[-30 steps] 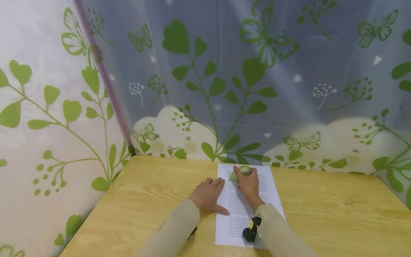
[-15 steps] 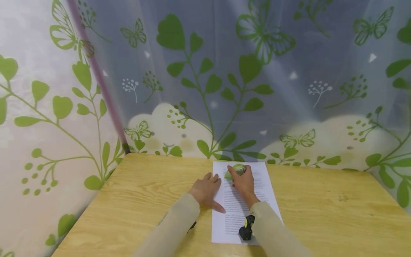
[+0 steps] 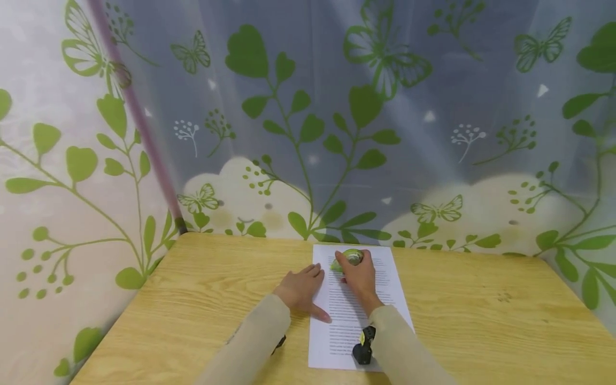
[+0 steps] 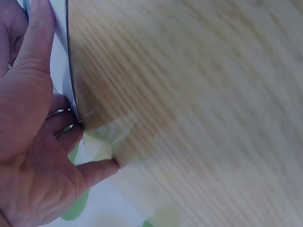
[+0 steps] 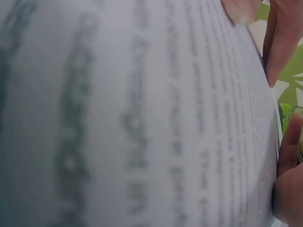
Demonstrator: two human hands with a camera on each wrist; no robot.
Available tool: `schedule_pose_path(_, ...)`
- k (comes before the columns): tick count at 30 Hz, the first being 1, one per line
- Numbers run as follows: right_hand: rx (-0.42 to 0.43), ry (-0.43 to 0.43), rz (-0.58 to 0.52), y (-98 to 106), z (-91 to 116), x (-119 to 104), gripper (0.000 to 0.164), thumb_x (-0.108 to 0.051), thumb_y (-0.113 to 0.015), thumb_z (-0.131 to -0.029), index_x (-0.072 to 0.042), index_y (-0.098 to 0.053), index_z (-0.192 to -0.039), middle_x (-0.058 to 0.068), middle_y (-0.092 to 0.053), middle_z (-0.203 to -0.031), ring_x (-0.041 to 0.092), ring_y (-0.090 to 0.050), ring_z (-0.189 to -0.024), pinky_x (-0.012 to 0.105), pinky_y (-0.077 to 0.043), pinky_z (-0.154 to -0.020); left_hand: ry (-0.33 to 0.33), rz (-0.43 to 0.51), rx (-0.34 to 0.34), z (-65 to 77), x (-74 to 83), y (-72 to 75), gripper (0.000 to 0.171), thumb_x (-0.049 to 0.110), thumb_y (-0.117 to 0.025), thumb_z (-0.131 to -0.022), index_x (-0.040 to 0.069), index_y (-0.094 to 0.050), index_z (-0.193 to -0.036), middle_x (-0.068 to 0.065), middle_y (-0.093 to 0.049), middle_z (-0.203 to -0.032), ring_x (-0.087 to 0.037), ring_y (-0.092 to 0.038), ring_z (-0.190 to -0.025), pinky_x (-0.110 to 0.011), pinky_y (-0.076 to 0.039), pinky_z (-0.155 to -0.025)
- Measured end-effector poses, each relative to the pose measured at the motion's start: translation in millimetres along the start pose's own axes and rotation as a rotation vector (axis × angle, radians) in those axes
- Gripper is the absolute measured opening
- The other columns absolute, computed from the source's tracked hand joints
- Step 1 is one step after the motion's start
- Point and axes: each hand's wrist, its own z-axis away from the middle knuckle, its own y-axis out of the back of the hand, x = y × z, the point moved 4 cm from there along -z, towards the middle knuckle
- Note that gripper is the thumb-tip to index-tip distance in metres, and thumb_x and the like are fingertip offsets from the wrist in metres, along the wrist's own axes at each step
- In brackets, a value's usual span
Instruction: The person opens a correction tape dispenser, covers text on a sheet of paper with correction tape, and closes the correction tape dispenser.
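In the head view, my right hand (image 3: 361, 277) grips a green correction tape dispenser (image 3: 355, 258) with a clear window, holding it close over the upper part of a printed sheet of paper (image 3: 318, 347). My left hand (image 3: 298, 291) rests at the sheet's left edge, fingers spread, thumb lying across the margin. In the left wrist view, the left hand (image 4: 33, 161) lies along the paper's edge, some fingertips at the wooden surface. The right wrist view is filled by the paper's blurred print (image 5: 156, 118), with the dispenser (image 5: 285, 116) partly showing at its right side. The dispenser's tip is hidden.
The sheet lies on a light wooden table (image 3: 481, 315). A patterned curtain (image 3: 414, 133) with leaves and butterflies hangs right behind the table's far edge, and a pinkish pole (image 3: 137, 117) runs down its left corner. A black wrist camera (image 3: 363, 350) sits under the right sleeve.
The whole head view has shifted, so table, paper and hands appear farther left. Relative to the paper, both hands and the correction tape dispenser stay in nearly the same place.
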Motion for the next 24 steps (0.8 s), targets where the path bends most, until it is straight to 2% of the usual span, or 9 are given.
schedule_pose_path(5, -0.010, -0.009, -0.006, -0.6, 0.9, -0.8, 0.064, -0.044, -0.073, -0.082, -0.004, -0.044, -0.122, 0.016, -0.060, -0.096, 0.013, -0.060, -0.047, 0.026, -0.052, -0.051, 0.007, -0.020, 0.012, 1.7, 0.5, 0.7, 0.118, 0.084, -0.058, -0.063, 0.010, -0.031, -0.150, -0.006, -0.026, -0.155, -0.019, -0.023, -0.141, -0.055, -0.036, -0.100)
schedule_pose_path(12, -0.026, 0.016, -0.083, 2.6, 3.0, -7.5, 0.059, -0.038, -0.079, -0.078, -0.003, -0.050, -0.117, 0.015, -0.060, -0.091, 0.016, -0.061, -0.050, 0.030, -0.053, -0.051, 0.018, -0.025, 0.028, 3.1, 2.3, 0.8, 0.118, 0.085, -0.057, -0.062, 0.011, -0.030, -0.151, -0.005, -0.025, -0.156, -0.018, -0.023, -0.141, -0.056, -0.035, -0.100)
schedule_pose_path(14, -0.023, 0.021, -0.084, 2.4, 2.2, -8.6, 0.061, -0.038, -0.079, -0.079, -0.003, -0.050, -0.120, 0.015, -0.060, -0.092, 0.016, -0.061, -0.050, 0.030, -0.053, -0.051, 0.022, -0.029, 0.036, 2.4, 1.9, 0.4, 0.118, 0.085, -0.056, -0.062, 0.011, -0.030, -0.151, -0.005, -0.025, -0.156, -0.018, -0.023, -0.141, -0.056, -0.035, -0.100)
schedule_pose_path(19, -0.040, 0.011, -0.022, -1.1, 1.2, -6.2, 0.074, -0.043, -0.073, -0.083, 0.000, -0.039, -0.133, 0.018, -0.059, -0.099, 0.014, -0.059, -0.048, 0.028, -0.052, -0.050, 0.031, -0.035, 0.030, 2.5, 1.3, -0.2, 0.118, 0.085, -0.056, -0.062, 0.013, -0.029, -0.151, -0.004, -0.024, -0.156, -0.017, -0.023, -0.141, -0.055, -0.034, -0.101)
schedule_pose_path(24, -0.065, 0.011, 0.030, -3.2, 2.4, -3.8, 0.073, -0.047, -0.068, -0.086, 0.000, -0.036, -0.133, 0.019, -0.058, -0.099, 0.015, -0.060, -0.049, 0.028, -0.052, -0.051, 0.026, -0.017, 0.022, 4.1, 2.0, -1.8, 0.118, 0.085, -0.056, -0.062, 0.012, -0.029, -0.151, -0.004, -0.023, -0.156, -0.018, -0.022, -0.141, -0.056, -0.034, -0.101)
